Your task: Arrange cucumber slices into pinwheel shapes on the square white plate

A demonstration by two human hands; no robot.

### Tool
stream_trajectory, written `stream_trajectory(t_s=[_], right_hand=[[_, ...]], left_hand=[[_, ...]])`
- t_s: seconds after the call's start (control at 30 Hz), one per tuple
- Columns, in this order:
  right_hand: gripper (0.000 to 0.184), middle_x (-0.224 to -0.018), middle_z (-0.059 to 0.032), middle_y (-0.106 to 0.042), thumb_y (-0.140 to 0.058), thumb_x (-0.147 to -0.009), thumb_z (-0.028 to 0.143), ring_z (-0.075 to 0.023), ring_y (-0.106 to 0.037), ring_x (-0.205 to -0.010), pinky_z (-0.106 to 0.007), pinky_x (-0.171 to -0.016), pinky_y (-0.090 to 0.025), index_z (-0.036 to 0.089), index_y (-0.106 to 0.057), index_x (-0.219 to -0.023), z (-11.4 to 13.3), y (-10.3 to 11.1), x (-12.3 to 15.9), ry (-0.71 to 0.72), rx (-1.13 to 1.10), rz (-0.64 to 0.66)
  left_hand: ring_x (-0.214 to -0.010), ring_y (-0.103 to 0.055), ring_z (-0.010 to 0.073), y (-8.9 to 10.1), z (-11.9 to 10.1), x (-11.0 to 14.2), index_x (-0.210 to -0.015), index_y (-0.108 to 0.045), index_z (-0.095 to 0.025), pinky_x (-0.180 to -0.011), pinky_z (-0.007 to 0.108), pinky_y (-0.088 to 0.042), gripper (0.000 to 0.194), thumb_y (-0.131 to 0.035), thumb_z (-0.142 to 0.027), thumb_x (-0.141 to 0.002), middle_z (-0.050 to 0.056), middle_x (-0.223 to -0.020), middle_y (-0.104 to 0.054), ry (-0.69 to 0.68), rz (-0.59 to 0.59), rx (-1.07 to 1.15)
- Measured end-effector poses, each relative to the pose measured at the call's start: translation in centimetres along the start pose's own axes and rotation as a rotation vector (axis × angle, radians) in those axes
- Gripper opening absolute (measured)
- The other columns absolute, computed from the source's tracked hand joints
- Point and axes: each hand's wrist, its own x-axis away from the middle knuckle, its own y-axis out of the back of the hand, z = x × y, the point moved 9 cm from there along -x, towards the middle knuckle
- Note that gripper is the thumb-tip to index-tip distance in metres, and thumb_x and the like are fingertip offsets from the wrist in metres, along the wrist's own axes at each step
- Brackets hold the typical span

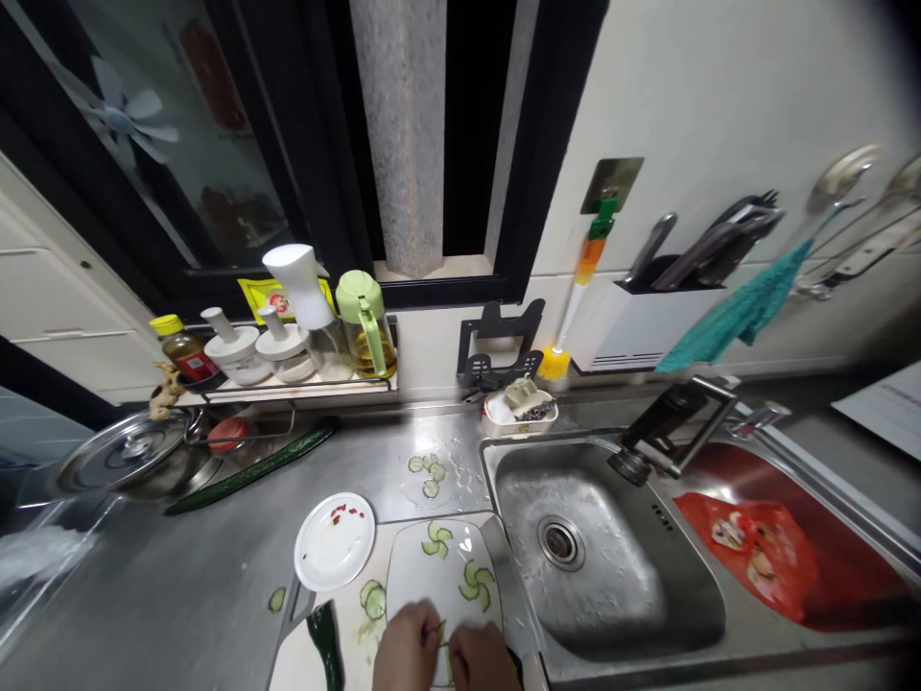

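My left hand [408,645] and my right hand [484,656] are close together over the near part of a white plate [404,552]. The left fingertips are pinched on a thin green piece of cucumber [441,631]. My right hand is closed, its fingers curled down at the plate; what they hold is hidden. Two pinwheels of cut cucumber slices, one at the far edge [436,540] and one on the right [476,584], lie on the plate. More cucumber shows partly between my hands. The plate rests on a pale cutting board [352,607].
On the board lie cucumber slices [373,600] and a cut cucumber [326,643]. A small white plate [335,566] bears red bits. Behind are loose slices [430,488] and a whole cucumber [251,470]. The sink [576,605] is right; a red bag [784,557] lies beyond.
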Motion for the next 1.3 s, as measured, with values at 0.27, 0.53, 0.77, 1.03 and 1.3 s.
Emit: stream_trajectory(t_s=[0.27, 0.53, 0.77, 1.03, 1.3], right_hand=[[0.019, -0.066, 0.0002, -0.063, -0.05, -0.07, 0.005, -0.0197, -0.057, -0.069, -0.032, -0.076, -0.038, 0.023, -0.055, -0.071, 1.8, 1.3, -0.3, 0.147, 0.162, -0.041], [0.019, -0.076, -0.0013, -0.065, -0.054, -0.07, 0.007, -0.021, -0.057, -0.079, -0.033, -0.085, -0.039, 0.024, -0.059, -0.077, 1.6, 1.6, -0.1, 0.157, 0.151, -0.101], [0.019, -0.073, -0.0006, -0.063, -0.054, -0.071, 0.006, -0.0212, -0.056, -0.076, -0.032, -0.076, -0.039, 0.024, -0.059, -0.076, 1.5, 1.3, -0.1, 0.173, 0.185, -0.072], [0.02, -0.074, 0.0011, -0.063, -0.056, -0.067, 0.005, -0.0202, -0.055, -0.075, -0.032, -0.075, -0.037, 0.024, -0.058, -0.074, 0.9, 0.2, -0.1, 0.205, 0.173, -0.043], [0.017, -0.068, 0.0008, -0.059, -0.056, -0.071, 0.006, -0.0188, -0.05, -0.072, -0.03, -0.073, -0.037, 0.024, -0.056, -0.071, 0.8, 1.3, 0.1, 0.243, 0.126, -0.118]], left_hand=[[-0.081, -0.06, 0.0131, -0.5, 0.2, 0.1, -0.079, -0.061, -0.022, -0.073, 0.021, -0.038, 0.017, -0.045, -0.017, -0.082, 0.001, -0.085, -0.067, 0.04, 0.038, -0.079], [-0.091, -0.061, 0.0129, -0.4, -0.2, 0.6, -0.102, -0.061, -0.023, -0.077, 0.02, -0.04, 0.026, -0.039, -0.021, -0.089, 0.004, -0.104, -0.064, 0.033, 0.071, -0.138], [-0.092, -0.062, 0.0139, -1.0, -0.2, 0.5, -0.1, -0.064, -0.024, -0.077, 0.022, -0.041, 0.032, -0.033, -0.024, -0.091, 0.005, -0.105, -0.064, 0.0, 0.091, -0.232], [-0.094, -0.064, 0.0161, -1.5, 0.1, 0.5, -0.097, -0.064, -0.022, -0.078, 0.024, -0.043, 0.033, -0.031, -0.025, -0.091, 0.007, -0.105, -0.065, 0.004, 0.073, -0.234], [-0.083, -0.064, 0.0195, 3.2, 2.4, 0.5, -0.083, -0.064, -0.02, -0.08, 0.029, -0.047, 0.033, -0.035, -0.033, -0.089, 0.009, -0.087, -0.068, -0.072, -0.221, 0.044]])
